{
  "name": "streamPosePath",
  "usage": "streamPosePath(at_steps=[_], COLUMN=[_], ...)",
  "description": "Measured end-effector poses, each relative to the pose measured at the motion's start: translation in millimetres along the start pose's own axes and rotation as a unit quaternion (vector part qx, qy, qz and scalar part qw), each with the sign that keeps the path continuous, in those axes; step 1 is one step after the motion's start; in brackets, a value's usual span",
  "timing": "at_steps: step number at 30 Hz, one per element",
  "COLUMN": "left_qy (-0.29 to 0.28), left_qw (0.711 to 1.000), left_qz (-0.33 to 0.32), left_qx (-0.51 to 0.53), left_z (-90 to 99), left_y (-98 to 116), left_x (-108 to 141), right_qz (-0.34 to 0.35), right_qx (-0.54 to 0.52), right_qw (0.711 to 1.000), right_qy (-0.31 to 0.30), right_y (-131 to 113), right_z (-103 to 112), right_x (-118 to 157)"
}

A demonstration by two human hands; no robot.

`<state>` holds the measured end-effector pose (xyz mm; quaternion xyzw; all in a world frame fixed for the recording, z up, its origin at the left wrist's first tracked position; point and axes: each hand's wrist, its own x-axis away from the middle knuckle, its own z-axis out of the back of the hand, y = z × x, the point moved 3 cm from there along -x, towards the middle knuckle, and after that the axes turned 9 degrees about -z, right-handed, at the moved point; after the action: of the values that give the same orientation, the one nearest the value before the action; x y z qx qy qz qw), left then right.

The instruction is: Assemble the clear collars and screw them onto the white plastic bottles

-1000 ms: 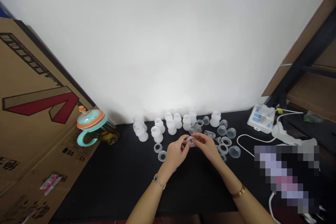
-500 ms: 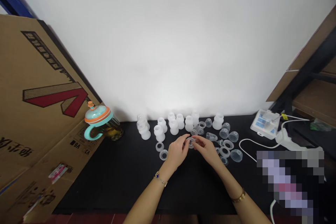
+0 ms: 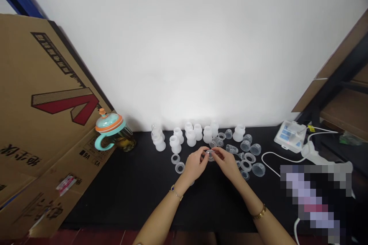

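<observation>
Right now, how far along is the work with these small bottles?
It looks early. Seemingly done: the left-end bottles, with clear tops on. In hand: a clear piece, between left hand and right hand. Probably remaining: the open bottles, with rings and clear cups lying loose.

Head-worn view — looking forward and down, above the table (image 3: pixel 129 199).

Table (image 3: pixel 129 195) is black, wall (image 3: pixel 195 46) white; bottles (image 3: pixel 175 144) plain white, caps (image 3: pixel 258 169) and rings (image 3: pixel 175 159) clear to milky; jug lid (image 3: pixel 109 122) is teal with orange band and knob, jug handle (image 3: pixel 100 143) teal; carton (image 3: pixel 17 65) is brown with black print, a red zigzag shape and fine-lined grey-brown stripes; left bracelet (image 3: pixel 176 193) shows gold with dark-blue charm, right bracelet (image 3: pixel 260 212) plain gold; cable tag (image 3: pixel 311 128) is yellow
</observation>
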<state>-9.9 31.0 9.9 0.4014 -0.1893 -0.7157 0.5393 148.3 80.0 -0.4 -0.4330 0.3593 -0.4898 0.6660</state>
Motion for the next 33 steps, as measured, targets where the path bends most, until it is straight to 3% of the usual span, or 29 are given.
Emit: streamPosePath(at_steps=[15, 33], left_qy=[-0.008, -0.019], left_qw=[0.994, 0.987], left_qz=[-0.064, -0.079], left_qx=[-0.084, -0.141], left_z=[-1.6, -1.3], left_y=[-0.6, -2.2], left_x=[1.9, 3.1], right_qz=[0.032, 0.031], right_qx=[0.052, 0.057], right_qw=[0.998, 0.998], right_qy=[0.014, 0.015], right_y=[-1.2, 3.5], right_z=[-2.8, -5.0], right_x=[2.9, 2.3])
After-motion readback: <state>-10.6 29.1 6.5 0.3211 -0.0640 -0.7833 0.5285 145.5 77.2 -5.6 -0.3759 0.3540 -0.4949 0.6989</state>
